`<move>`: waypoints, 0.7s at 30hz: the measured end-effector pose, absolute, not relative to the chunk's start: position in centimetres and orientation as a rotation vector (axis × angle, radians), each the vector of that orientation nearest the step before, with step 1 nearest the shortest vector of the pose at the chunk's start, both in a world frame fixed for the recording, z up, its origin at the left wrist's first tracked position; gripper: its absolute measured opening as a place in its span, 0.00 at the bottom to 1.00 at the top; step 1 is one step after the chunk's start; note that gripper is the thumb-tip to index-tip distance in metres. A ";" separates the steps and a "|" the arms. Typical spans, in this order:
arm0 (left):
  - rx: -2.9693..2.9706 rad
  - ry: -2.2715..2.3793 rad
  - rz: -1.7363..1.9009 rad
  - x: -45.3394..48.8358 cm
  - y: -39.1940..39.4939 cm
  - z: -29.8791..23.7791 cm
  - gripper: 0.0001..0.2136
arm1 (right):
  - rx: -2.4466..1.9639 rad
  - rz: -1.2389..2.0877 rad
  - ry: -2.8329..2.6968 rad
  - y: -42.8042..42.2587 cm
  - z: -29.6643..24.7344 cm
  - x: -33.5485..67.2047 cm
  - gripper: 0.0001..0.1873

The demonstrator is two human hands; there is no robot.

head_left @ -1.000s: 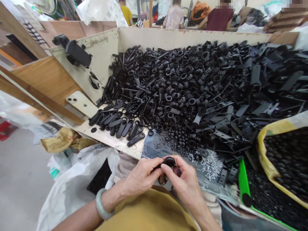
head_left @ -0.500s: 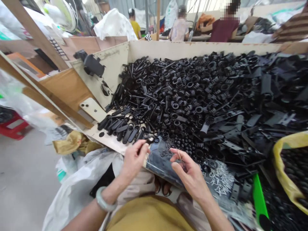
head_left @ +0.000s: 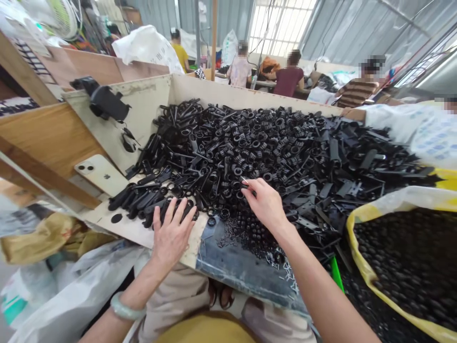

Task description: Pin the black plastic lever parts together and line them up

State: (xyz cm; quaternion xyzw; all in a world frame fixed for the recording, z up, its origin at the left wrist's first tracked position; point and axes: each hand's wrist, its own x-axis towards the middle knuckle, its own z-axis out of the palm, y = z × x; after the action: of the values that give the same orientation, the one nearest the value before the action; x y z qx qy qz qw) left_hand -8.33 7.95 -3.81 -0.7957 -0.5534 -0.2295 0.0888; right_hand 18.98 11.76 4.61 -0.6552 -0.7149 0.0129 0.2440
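Note:
My left hand (head_left: 173, 228) lies spread and palm down on a row of flat black plastic arms with ringed ends (head_left: 143, 197), at the left front of the work surface. Reaching into the heap, my right hand (head_left: 263, 197) has thumb and fingers closed on a thin metal rod (head_left: 244, 179), whose tip sticks out past the fingertips. Just beyond those fingertips are black toothed rings (head_left: 238, 171); whether they are touched I cannot tell. Small black balls (head_left: 255, 226) and tiny dark pieces (head_left: 230, 233) lie below my right hand, and silver pins (head_left: 285, 267) are partly hidden by my forearm.
Wooden walls (head_left: 214, 90) enclose the black parts at the back and left. A white phone (head_left: 102, 174) leans at left, below a black clamp-like device (head_left: 107, 101). At right stands a yellow-rimmed sack (head_left: 353, 238) of black balls, beside a green piece (head_left: 336, 274). Several people sit behind.
My left hand has moved from a pinch near the front edge onto the black arms, fingers now spread. My right hand has reached forward into the heap with the rod. The view has shifted right.

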 end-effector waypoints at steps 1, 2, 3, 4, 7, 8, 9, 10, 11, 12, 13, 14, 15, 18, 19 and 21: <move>-2.363 -1.641 -0.684 -8.7 8.2 -3.7 0.18 | -1.803 0.017 -1.979 12.5 4.6 18.4 0.12; -2.365 -1.627 -0.680 -9.0 8.3 -3.7 0.18 | -1.810 0.003 -1.998 13.1 4.6 17.8 0.11; -2.373 -1.603 -0.672 -9.3 8.3 -3.7 0.18 | -1.819 -0.015 -2.014 13.6 4.5 17.3 0.11; -2.391 -1.572 -0.660 -9.5 8.2 -3.8 0.19 | -1.826 -0.032 -2.028 13.9 4.5 16.9 0.10; -2.440 -1.504 -0.641 -10.0 7.5 -4.4 0.24 | -1.805 -0.061 -2.046 14.2 4.7 16.9 0.09; -2.451 -1.503 -0.646 -10.0 7.3 -4.6 0.27 | -1.793 -0.066 -2.048 14.1 4.9 17.4 0.09; -2.463 -1.507 -0.657 -10.1 7.1 -4.8 0.29 | -1.772 -0.067 -2.037 13.8 5.1 18.0 0.09; -2.476 -1.514 -0.676 -10.0 6.9 -4.8 0.30 | -1.736 -0.068 -2.005 13.4 5.4 18.7 0.10; -2.489 -1.520 -0.705 -9.9 6.7 -4.8 0.31 | -1.683 -0.068 -1.950 12.8 5.8 19.4 0.10; -2.503 -1.525 -0.741 -9.6 6.6 -4.7 0.32 | -1.613 -0.063 -1.871 12.1 6.1 20.0 0.10; -2.515 -1.526 -0.788 -9.3 6.5 -4.4 0.32 | -1.535 -0.053 -1.776 11.2 6.3 20.3 0.10; -2.521 -1.523 -0.850 -8.9 6.4 -4.0 0.32 | -1.466 -0.024 -1.687 10.2 6.5 20.4 0.11; -2.528 -1.518 -0.927 -8.3 6.3 -3.4 0.31 | -1.420 0.034 -1.610 9.2 6.5 20.2 0.11; -2.640 -1.509 -1.262 -6.3 5.5 -1.3 0.28 | -1.364 0.523 -1.516 6.0 5.6 18.3 0.11; -2.754 -1.539 -1.409 -5.6 5.2 -0.5 0.28 | -1.338 0.740 -1.531 5.1 4.9 17.4 0.11; -3.087 -1.786 -1.667 -4.3 4.4 0.6 0.26 | -1.322 1.044 -1.523 4.1 3.4 16.0 0.13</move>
State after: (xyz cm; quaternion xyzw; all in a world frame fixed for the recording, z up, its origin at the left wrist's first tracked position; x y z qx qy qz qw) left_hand -4.28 4.42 0.60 -0.7230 -0.4182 -0.3904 -0.3873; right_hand 16.01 4.13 3.44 -0.5279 -0.6080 0.4169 0.4217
